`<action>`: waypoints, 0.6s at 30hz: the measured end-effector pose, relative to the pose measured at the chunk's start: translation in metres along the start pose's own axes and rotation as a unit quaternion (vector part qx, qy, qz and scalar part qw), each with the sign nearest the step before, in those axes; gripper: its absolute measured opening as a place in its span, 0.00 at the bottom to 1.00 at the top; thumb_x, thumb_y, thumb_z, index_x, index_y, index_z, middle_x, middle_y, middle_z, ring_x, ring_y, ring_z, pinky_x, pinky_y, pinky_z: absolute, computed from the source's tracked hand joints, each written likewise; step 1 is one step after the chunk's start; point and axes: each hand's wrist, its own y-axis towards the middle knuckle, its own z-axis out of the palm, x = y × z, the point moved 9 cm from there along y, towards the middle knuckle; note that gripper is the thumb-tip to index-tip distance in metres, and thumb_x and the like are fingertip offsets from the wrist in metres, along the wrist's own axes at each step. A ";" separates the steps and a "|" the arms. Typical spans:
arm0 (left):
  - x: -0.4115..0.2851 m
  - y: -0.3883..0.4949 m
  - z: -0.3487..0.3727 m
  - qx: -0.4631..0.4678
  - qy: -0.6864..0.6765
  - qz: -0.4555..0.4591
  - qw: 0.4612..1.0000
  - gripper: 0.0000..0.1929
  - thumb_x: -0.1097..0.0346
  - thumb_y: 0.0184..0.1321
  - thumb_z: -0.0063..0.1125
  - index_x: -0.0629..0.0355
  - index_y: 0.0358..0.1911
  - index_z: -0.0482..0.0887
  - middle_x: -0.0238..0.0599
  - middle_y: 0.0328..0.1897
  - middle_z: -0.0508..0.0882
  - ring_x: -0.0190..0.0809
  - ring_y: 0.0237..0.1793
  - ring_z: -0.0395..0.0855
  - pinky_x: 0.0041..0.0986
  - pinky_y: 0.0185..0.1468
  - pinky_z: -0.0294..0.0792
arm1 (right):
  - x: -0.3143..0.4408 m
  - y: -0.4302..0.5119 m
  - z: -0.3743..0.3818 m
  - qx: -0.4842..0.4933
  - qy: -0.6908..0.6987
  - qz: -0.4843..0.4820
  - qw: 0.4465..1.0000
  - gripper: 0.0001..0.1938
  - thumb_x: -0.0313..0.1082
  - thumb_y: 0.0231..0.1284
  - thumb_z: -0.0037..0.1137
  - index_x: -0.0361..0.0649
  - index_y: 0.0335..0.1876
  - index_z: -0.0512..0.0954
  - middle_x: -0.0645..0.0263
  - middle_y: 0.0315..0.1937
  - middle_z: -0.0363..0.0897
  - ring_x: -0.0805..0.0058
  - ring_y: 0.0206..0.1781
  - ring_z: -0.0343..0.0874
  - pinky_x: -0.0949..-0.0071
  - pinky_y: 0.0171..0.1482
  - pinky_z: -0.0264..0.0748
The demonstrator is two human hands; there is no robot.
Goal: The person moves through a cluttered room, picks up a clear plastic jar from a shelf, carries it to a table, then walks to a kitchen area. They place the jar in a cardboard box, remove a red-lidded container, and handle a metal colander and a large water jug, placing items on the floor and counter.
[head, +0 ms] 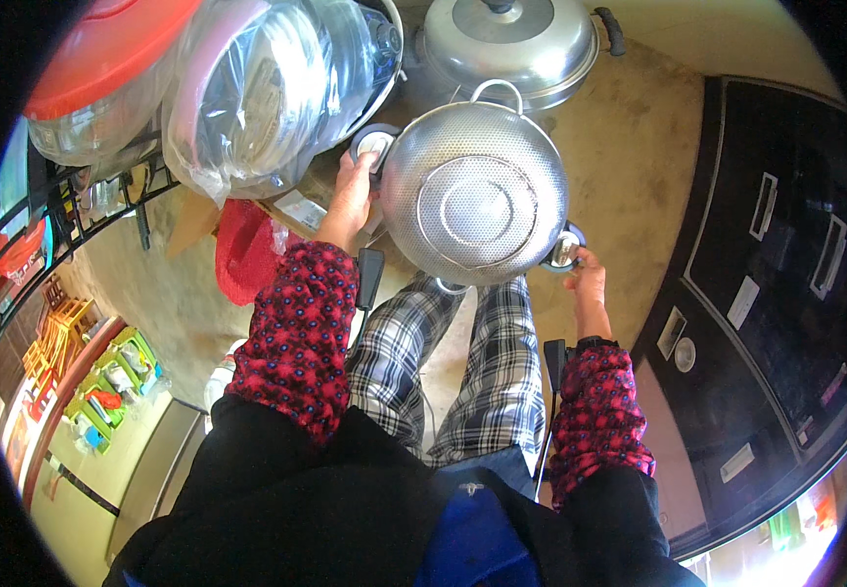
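Before me is an upturned perforated metal colander (476, 198), its base ring facing up and a wire handle at its far and near edges. It rests over a vessel that it mostly hides; two dark-rimmed side handles stick out beneath it. My left hand (353, 192) grips the left side handle (374, 147), thumb on top. At the lower right, my right hand (586, 279) has its fingers on the right side handle (566, 248). Just beyond the colander stands a large lidded steel pot (511, 48).
Plastic-wrapped containers (262, 95) and a red-lidded tub (111, 59) stand at the upper left on a black metal rack (71, 191). Below them lies a red mesh item (243, 253). A black cabinet (783, 220) fills the right side.
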 end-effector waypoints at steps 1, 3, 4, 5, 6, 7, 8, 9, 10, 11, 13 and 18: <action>0.000 -0.002 -0.002 -0.002 0.026 -0.001 1.000 0.24 0.56 0.51 0.51 0.56 0.51 0.65 0.38 0.49 0.71 0.40 0.47 0.70 0.33 0.46 0.65 | -0.005 -0.001 0.001 -0.007 0.009 0.013 1.000 0.14 0.29 0.55 0.37 0.41 0.44 0.75 0.60 0.37 0.76 0.79 0.26 0.69 0.82 0.22 0.63; 0.000 -0.001 -0.005 0.001 0.078 -0.012 0.997 0.29 0.51 0.48 0.52 0.53 0.54 0.62 0.40 0.51 0.69 0.41 0.47 0.68 0.35 0.38 0.67 | -0.004 -0.004 0.004 0.003 0.003 -0.008 1.000 0.15 0.26 0.53 0.37 0.39 0.45 0.74 0.60 0.34 0.76 0.81 0.22 0.66 0.83 0.20 0.58; -0.002 0.000 -0.007 -0.001 0.101 -0.002 0.995 0.30 0.51 0.49 0.52 0.55 0.55 0.61 0.42 0.52 0.69 0.42 0.48 0.68 0.36 0.39 0.67 | -0.003 -0.004 0.004 0.004 0.005 -0.017 1.000 0.16 0.24 0.52 0.37 0.38 0.45 0.74 0.60 0.33 0.76 0.81 0.20 0.64 0.83 0.19 0.56; -0.002 0.002 -0.011 -0.016 0.105 -0.010 0.994 0.27 0.53 0.50 0.51 0.55 0.53 0.62 0.40 0.49 0.70 0.41 0.47 0.69 0.35 0.40 0.68 | -0.003 -0.002 0.005 0.014 0.045 -0.013 0.999 0.17 0.23 0.50 0.38 0.38 0.46 0.74 0.61 0.31 0.76 0.82 0.19 0.63 0.84 0.18 0.54; -0.002 0.003 -0.014 -0.026 0.102 -0.006 0.994 0.24 0.54 0.52 0.50 0.55 0.51 0.64 0.38 0.47 0.71 0.41 0.46 0.70 0.34 0.42 0.68 | -0.002 0.000 0.006 0.022 0.086 -0.012 0.996 0.18 0.21 0.48 0.38 0.37 0.46 0.74 0.62 0.29 0.76 0.83 0.17 0.62 0.84 0.18 0.52; -0.002 0.005 -0.014 -0.034 0.097 0.000 0.995 0.21 0.56 0.54 0.49 0.55 0.49 0.66 0.36 0.45 0.72 0.40 0.45 0.71 0.33 0.44 0.68 | -0.003 0.004 0.005 0.019 0.129 0.010 0.991 0.19 0.19 0.47 0.38 0.37 0.46 0.74 0.64 0.27 0.75 0.84 0.16 0.60 0.84 0.17 0.50; 0.005 0.005 -0.013 -0.026 0.068 -0.028 0.997 0.20 0.56 0.54 0.48 0.55 0.48 0.67 0.36 0.44 0.73 0.39 0.43 0.73 0.30 0.45 0.68 | 0.006 0.009 0.004 0.013 0.081 -0.032 0.996 0.20 0.18 0.44 0.40 0.37 0.46 0.74 0.67 0.25 0.74 0.84 0.16 0.59 0.85 0.17 0.51; 0.006 0.006 -0.010 -0.026 0.030 -0.025 0.999 0.18 0.56 0.55 0.47 0.55 0.48 0.68 0.36 0.42 0.74 0.38 0.42 0.74 0.29 0.45 0.69 | 0.017 0.015 0.004 0.021 0.014 -0.071 0.997 0.18 0.19 0.45 0.41 0.38 0.44 0.76 0.67 0.25 0.75 0.84 0.15 0.60 0.84 0.17 0.53; 0.002 0.005 -0.005 -0.013 0.017 0.004 1.000 0.18 0.56 0.55 0.47 0.55 0.47 0.68 0.36 0.43 0.73 0.38 0.42 0.74 0.30 0.45 0.69 | 0.028 0.018 0.006 0.008 -0.040 -0.129 0.991 0.15 0.22 0.47 0.41 0.38 0.41 0.77 0.65 0.27 0.75 0.83 0.14 0.60 0.83 0.16 0.56; 0.004 0.002 -0.002 -0.016 0.003 0.007 1.000 0.17 0.56 0.54 0.47 0.54 0.44 0.68 0.36 0.43 0.73 0.38 0.42 0.74 0.32 0.44 0.70 | 0.021 0.026 0.007 0.018 0.008 -0.074 0.997 0.14 0.26 0.49 0.40 0.38 0.39 0.78 0.65 0.26 0.75 0.82 0.14 0.61 0.82 0.16 0.58; 0.008 -0.002 0.003 -0.031 -0.044 -0.025 0.998 0.22 0.59 0.53 0.46 0.54 0.52 0.60 0.41 0.46 0.71 0.42 0.42 0.75 0.35 0.41 0.73 | 0.019 0.033 0.008 0.014 -0.038 -0.047 0.998 0.14 0.30 0.53 0.38 0.39 0.38 0.78 0.60 0.27 0.76 0.76 0.09 0.62 0.78 0.15 0.62; 0.000 -0.011 0.004 -0.083 0.117 -0.049 0.988 0.24 0.54 0.51 0.47 0.53 0.51 0.64 0.37 0.43 0.72 0.41 0.41 0.72 0.34 0.39 0.69 | 0.035 0.020 0.005 0.030 -0.301 -0.171 0.938 0.16 0.31 0.53 0.35 0.46 0.42 0.77 0.56 0.27 0.77 0.70 0.14 0.74 0.75 0.23 0.72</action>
